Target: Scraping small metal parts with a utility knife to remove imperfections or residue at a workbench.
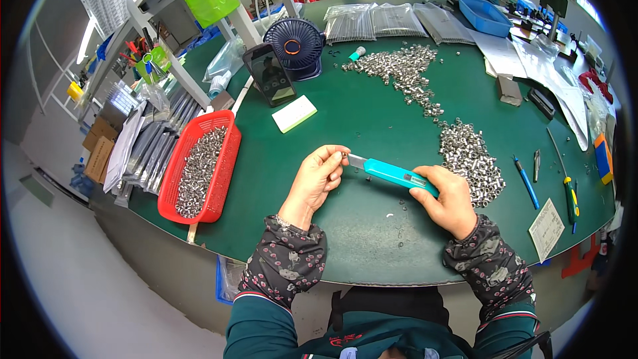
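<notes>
My right hand (pixel 449 201) is wrapped round a teal utility knife (pixel 393 173), its blade pointing left. The blade's tip meets a small metal ring (pixel 345 155) that my left hand (pixel 311 181) pinches between thumb and fingertips; most of that ring is covered by the fingers. Just beyond my right hand lies a heap of small silvery metal rings (pixel 470 159). A second, looser heap (pixel 403 70) of similar pieces spreads farther back. To the left, a red plastic basket (pixel 232 159) holds many more. Tiny dark scraps (pixel 400 229) lie on the green tabletop (pixel 359 252) between my forearms.
A phone (pixel 269 74) leans before a dark blue fan (pixel 294 46), with a white-green card (pixel 294 114) nearby. At right are a blue pen-like tool (pixel 526 183), a screwdriver (pixel 571 199) and a paper slip (pixel 546 231). Bagged parts (pixel 405 21) and a blue tray (pixel 485 16) line the back.
</notes>
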`<act>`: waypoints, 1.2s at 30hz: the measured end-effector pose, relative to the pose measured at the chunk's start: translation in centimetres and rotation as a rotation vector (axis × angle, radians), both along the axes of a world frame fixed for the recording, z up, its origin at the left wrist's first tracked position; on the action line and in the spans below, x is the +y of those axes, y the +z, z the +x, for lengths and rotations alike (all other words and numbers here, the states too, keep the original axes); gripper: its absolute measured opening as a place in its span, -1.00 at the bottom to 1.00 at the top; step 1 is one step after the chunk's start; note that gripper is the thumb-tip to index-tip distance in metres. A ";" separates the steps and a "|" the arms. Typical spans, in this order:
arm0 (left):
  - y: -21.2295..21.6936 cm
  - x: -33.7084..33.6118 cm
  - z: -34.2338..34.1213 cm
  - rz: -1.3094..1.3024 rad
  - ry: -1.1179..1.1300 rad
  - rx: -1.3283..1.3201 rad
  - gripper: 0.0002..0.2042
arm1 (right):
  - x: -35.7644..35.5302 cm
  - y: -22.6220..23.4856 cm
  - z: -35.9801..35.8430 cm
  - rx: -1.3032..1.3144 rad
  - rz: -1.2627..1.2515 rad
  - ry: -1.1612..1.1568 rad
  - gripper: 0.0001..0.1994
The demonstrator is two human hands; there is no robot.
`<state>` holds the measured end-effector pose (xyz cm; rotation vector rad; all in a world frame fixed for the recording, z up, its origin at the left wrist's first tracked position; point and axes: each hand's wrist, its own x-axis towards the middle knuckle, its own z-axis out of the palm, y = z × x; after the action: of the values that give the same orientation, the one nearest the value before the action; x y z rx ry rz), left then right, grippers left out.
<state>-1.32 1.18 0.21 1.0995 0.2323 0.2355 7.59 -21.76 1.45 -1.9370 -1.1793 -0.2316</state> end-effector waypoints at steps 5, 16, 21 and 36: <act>-0.3 0.2 -0.1 0.021 -0.010 0.001 -0.86 | 0.2 -0.4 0.2 0.070 -0.009 0.027 -0.76; 0.1 -0.5 -0.1 0.177 -0.017 0.083 -0.85 | -0.1 0.7 -0.4 -0.128 -0.073 -0.026 -0.74; 0.1 -0.5 -0.1 0.174 -0.027 0.123 -0.79 | 0.0 1.2 -0.5 -0.379 -0.042 -0.028 -0.68; 0.3 0.1 0.0 0.027 -0.011 0.026 -0.82 | -0.1 0.4 0.5 -0.273 -0.114 -0.237 -0.71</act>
<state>-1.31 1.25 0.50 1.1305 0.2467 0.2154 8.08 -21.87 1.82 -2.1981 -1.1532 -0.5811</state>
